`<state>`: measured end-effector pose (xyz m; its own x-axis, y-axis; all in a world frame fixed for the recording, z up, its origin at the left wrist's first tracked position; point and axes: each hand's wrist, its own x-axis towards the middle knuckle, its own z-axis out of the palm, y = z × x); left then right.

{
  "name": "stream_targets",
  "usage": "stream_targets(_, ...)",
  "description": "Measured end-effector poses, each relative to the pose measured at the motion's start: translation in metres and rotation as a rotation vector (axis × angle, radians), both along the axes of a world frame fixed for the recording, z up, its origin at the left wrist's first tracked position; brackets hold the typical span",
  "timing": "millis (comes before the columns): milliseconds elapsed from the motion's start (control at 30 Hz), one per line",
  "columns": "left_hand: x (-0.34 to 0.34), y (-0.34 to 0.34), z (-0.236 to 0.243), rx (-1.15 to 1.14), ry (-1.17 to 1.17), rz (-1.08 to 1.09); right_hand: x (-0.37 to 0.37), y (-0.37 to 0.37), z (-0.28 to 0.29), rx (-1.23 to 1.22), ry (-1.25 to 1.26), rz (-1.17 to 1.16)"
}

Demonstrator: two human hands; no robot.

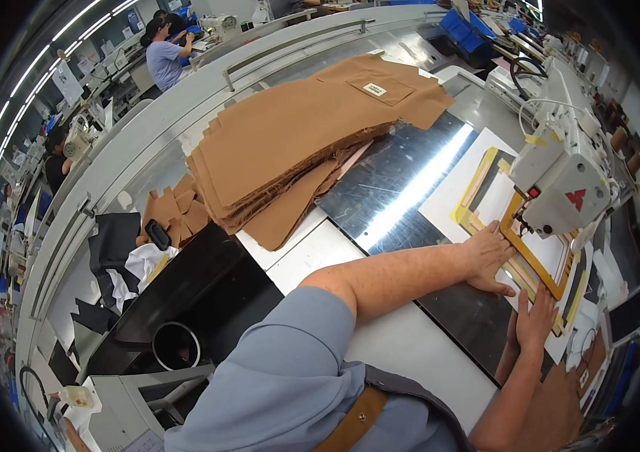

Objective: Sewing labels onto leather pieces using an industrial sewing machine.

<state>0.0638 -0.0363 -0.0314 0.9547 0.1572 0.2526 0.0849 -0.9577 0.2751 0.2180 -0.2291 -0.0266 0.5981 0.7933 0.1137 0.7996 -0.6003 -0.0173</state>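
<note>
My left hand (488,260) lies flat on a pale template sheet (447,197) edged with yellow and black strips, its thumb spread and its fingertips at the yellow clamp frame (534,261). Closer to me, my right hand (537,316) rests with fingers stretched out on the sheet's near side, its fingertips by the frame's near corner. Neither hand grips anything that I can see. Over the frame stands the white head of a sewing machine (565,184), its needle area partly hidden from this angle.
A thick stack of brown fabric panels (282,139), the top one with a labelled pocket, lies left of the shiny metal plate (391,188). Brown scraps (173,207), black fabric (115,245) and a black bin-like tray (214,282) sit farther left. Other people work beyond the curved rail.
</note>
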Motion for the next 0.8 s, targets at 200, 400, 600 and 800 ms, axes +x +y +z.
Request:
stream_targets(200, -0.003, -0.003, 0.0, 0.024, -0.067, 0.029, 0.003, -0.001, 0.0, -0.043, 0.021, -0.03)
stream_targets(400, 0.0, -0.001, -0.002, -0.003, -0.011, 0.026, 0.007, -0.002, -0.001, -0.071, 0.009, -0.085)
stream_targets(600, 0.007, -0.002, -0.018, 0.04, -0.187, 0.06, 0.01, -0.005, -0.001, -0.051, 0.015, -0.093)
stream_targets(800, 0.005, 0.0, -0.012, 0.012, -0.042, 0.032, 0.009, -0.004, 0.001, -0.048, -0.022, -0.125)
